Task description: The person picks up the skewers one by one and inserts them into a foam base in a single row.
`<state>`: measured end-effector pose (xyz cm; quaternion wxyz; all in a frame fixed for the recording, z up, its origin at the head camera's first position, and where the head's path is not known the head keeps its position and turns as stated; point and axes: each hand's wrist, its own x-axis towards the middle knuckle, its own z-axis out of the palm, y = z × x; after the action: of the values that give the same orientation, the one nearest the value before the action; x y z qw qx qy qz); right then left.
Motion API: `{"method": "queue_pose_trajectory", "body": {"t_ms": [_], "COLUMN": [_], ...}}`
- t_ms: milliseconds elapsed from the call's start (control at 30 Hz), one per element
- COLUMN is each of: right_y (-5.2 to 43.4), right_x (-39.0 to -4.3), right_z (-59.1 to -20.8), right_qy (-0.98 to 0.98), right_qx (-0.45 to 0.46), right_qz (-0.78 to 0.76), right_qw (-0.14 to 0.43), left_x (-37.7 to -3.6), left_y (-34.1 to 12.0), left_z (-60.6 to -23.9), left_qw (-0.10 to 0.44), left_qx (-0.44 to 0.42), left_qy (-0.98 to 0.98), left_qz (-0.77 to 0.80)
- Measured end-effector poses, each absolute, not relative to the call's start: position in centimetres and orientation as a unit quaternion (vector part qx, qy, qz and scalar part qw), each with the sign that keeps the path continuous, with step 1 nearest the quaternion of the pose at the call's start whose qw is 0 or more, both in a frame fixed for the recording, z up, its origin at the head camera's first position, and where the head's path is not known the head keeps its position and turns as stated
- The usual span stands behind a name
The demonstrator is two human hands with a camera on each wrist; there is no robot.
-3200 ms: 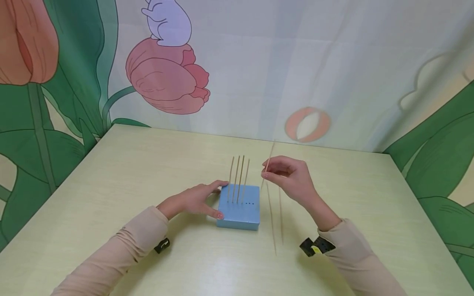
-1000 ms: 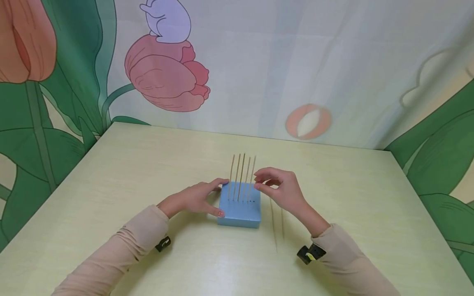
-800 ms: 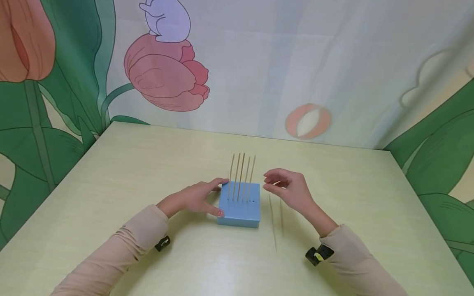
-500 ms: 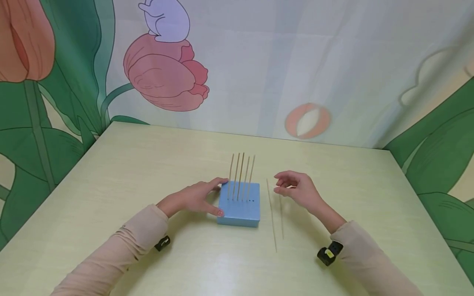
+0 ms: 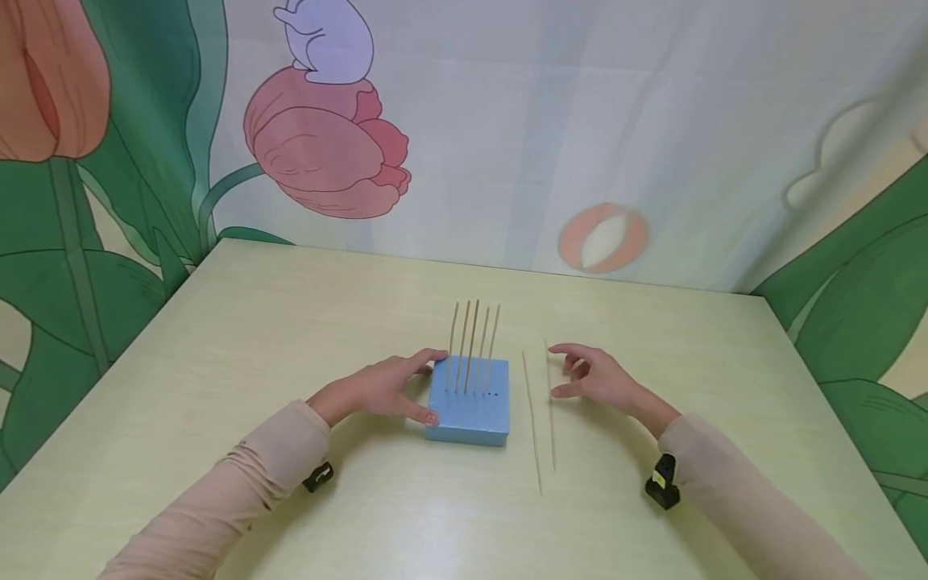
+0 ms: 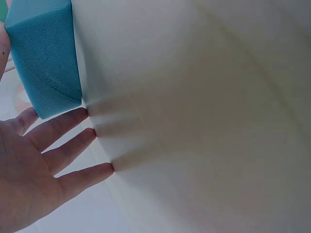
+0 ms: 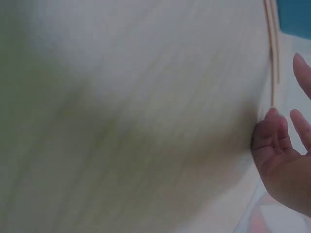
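Observation:
My left hand (image 5: 384,388) holds the left side of a blue foam-like block (image 5: 467,419), thumb at its front corner and index finger at its back corner. In the left wrist view the other fingers of that hand (image 6: 29,170) are spread, tips on the table. Several thin wooden sticks (image 5: 472,346) stand upright in a row of holes in the block; two holes at the row's right end hold none. My right hand (image 5: 602,379) is at a loose stick (image 5: 553,435) lying on the table, thumb and index fingertips apart along it.
Another loose stick (image 5: 535,435) lies between the block and the stick by my right hand. The pale table (image 5: 290,306) ends at a printed curtain (image 5: 493,161) with tulips and a white animal figure.
A stick that my right hand held is now upright in the block beside the others. That hand has let go and moved right and down to the farther loose stick. The left hand stays put.

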<state>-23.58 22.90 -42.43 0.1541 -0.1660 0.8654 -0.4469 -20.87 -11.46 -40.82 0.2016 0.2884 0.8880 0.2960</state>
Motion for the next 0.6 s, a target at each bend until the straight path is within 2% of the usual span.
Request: {"method": "queue_pose_trajectory", "body": {"t_ms": [300,600], "right_y": [22.8,22.0], "right_x": [-25.2,-25.6], "right_z": [-42.9,-42.4], "right_qy": [0.917,0.941], "right_qx": [-0.208,-0.191], "right_qz": [-0.307,-0.229], "right_qw": [0.149,0.16], "left_x": [-20.9,-20.8], "left_y": [-11.4,-11.5], "left_z": [-40.7,-40.7], "left_qw": [0.209,0.204], "left_qx": [0.281,0.282], "left_qy": [0.889,0.889], "left_qz": [0.297,0.297]}}
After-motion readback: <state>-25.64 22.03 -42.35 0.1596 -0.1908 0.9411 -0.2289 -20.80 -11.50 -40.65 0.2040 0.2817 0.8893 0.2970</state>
